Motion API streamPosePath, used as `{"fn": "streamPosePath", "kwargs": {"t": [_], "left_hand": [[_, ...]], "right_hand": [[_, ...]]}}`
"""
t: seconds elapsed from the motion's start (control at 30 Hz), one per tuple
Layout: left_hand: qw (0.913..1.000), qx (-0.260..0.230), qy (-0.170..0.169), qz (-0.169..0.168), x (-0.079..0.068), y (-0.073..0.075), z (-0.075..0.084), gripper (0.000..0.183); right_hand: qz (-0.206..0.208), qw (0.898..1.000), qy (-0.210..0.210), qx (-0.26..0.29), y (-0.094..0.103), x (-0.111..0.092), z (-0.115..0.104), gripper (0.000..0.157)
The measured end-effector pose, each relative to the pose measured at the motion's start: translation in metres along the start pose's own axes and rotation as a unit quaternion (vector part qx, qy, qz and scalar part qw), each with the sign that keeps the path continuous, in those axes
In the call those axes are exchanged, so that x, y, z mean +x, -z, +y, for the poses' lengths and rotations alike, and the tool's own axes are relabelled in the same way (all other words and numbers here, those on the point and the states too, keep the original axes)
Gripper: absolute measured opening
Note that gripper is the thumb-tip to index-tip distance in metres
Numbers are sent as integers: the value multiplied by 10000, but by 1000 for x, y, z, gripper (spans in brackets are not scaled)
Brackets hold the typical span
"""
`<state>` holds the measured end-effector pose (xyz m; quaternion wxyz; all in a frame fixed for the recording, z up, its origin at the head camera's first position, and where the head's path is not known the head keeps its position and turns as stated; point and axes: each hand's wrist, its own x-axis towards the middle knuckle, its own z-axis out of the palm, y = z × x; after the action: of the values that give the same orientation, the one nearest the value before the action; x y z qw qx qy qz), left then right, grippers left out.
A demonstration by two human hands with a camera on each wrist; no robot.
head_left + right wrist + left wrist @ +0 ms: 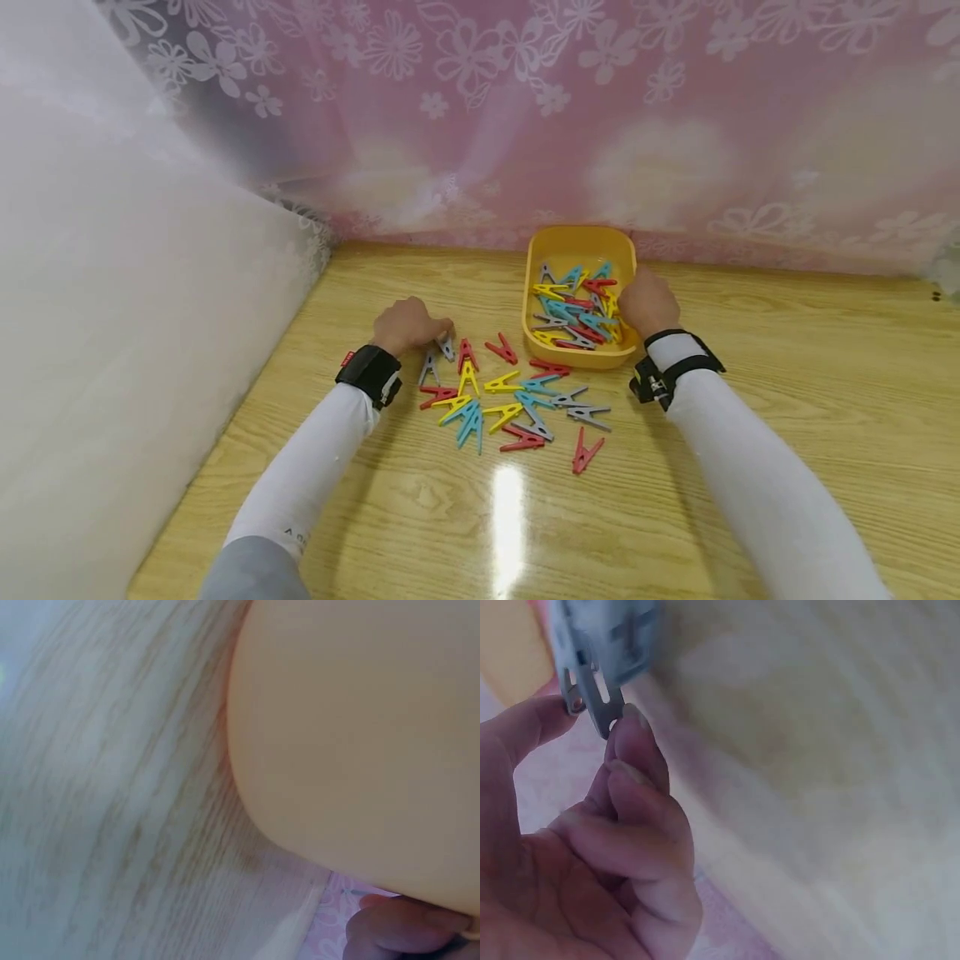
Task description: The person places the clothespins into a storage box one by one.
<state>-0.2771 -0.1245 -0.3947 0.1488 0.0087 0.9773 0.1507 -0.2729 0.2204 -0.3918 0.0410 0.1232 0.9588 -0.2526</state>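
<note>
1. Gray clothespin (447, 347), head view: located at the left edge of the scattered clothespins (502, 383), to the left of the yellow container (577, 360). Its long axis runs roughly from far to near; the free end points toward the person, slightly to the right.
2. Left hand (407, 325), head view: the grip pinches the gray clothespin at its far end, close to the surface (420, 517). A second gray clothespin (428, 369) lies just beside it.
3. Right hand (649, 302), head view: the grip is curled on the right rim of the yellow container, which holds mixed clothespins (564, 310).
4. Left wrist view: thumb and fingertips pinch the two holed handle ends. The long axis rises steeply from the fingertips and leaves the frame at the top. A blurred gray-blue part overlaps the upper portion; whether it belongs to the same clothespin cannot be determined.
5. Right wrist view: the container's outer wall fills the right side. Curled fingers show at the lower right, at the rim.
</note>
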Motion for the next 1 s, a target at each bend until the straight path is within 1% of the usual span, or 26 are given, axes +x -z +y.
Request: {"fn": "streamPosePath", "kwargs": {"t": [0.1, 0.17, 0.23, 0.3, 0.4, 0.47, 0.53, 0.6, 0.67, 0.73, 0.87, 1.0], "left_hand": [[9997, -219, -92, 79, 1, 9, 7, 52], [9991, -325, -199, 204, 1, 16, 15, 52], [9977, -413, -388, 360, 1, 23, 25, 52], [9951, -467, -637, 600, 2, 28, 38, 52], [9867, -639, -1111, 1005, 4, 32, 59, 50], [9790, -775, -1460, 1197, 5, 32, 75, 47], [9705, -952, -1799, 1293, 6, 31, 91, 44], [9629, -1121, -2087, 1294, 6, 30, 107, 41], [9571, -1210, -2315, 1257, 7, 27, 121, 41], [9538, -1213, -2463, 1219, 9, 24, 134, 38], [9530, -1004, -2581, 1231, 15, 15, 155, 37], [9551, -859, -2586, 1164, 21, 8, 168, 39]], "right_hand": [[-18, 10000, -51, 66, 1, 0, 2, 36], [-14, 9999, -70, 75, 2, -1, 3, 36], [-17, 9999, -77, 63, 2, -1, 4, 36], [-13, 9999, -78, 63, 3, -2, 4, 36], [-2, 10000, -73, 55, 3, -2, 5, 37], [32, 9999, -83, 85, 3, -2, 6, 37], [51, 9999, -72, 118, 2, -2, 7, 37], [79, 9999, -30, 134, 1, -3, 7, 36], [113, 9999, 18, 124, -1, -3, 7, 35], [176, 9998, 75, 94, -2, -3, 7, 34], [302, 9994, 192, 39, -2, -3, 5, 30], [353, 9990, 264, 32, -1, -3, 4, 28]]}}
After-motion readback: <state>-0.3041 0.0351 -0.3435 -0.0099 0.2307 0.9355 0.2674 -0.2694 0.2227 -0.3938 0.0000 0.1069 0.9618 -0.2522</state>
